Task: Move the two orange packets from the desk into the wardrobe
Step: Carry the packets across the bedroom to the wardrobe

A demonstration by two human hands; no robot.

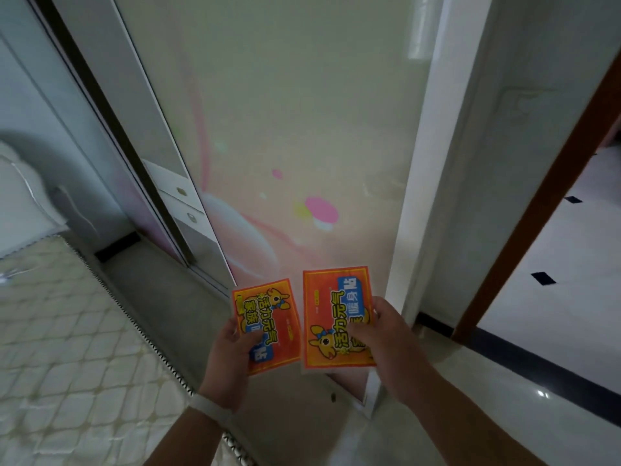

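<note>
The person's left hand [232, 351] pinches one orange packet [267, 326] by its lower corner, and the right hand [379, 334] clamps the other packet [331, 317] along its side edge. Each is held flat and face-up, side by side but not touching, probably so both travel in one trip. Beyond them stands the wardrobe's sliding door [295, 129], with a gap at its left showing drawers [183, 200].

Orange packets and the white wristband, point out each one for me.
left orange packet [268, 317]: head view, its printed middle.
right orange packet [331, 311]: head view, its orange face.
white wristband [210, 405]: head view, strap on the left wrist.
</note>
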